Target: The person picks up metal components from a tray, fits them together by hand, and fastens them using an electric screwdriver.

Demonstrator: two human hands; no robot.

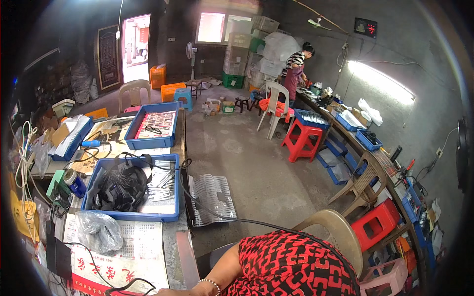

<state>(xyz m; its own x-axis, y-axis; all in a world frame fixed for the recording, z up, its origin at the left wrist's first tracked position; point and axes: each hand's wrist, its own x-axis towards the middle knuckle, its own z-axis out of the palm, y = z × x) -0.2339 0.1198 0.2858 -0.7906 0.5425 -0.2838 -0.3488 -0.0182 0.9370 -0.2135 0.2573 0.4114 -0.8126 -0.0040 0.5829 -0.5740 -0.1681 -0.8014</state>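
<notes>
My right forearm, in a red-and-black patterned short sleeve with a beaded bracelet, comes in along the lower edge. Only a sliver of my right hand [174, 292] shows, at the edge of a printed calendar sheet [133, 241] on the table. Its fingers are cut off, so a grip cannot be made out. A thin black cable [133, 282] lies beside it. Beyond sit a crumpled clear plastic bag [98, 231] and a blue tray [143, 216] with black straps [121, 185] and slim metallic pieces [163, 185]. My left hand is out of view.
A long black cable [217, 213] runs from the tray across my sleeve. Another blue tray [150, 143] stands farther along the table. A beige chair [340, 237] and red stool [375, 224] are at right. A co-worker [295, 74] stands at the far wall bench.
</notes>
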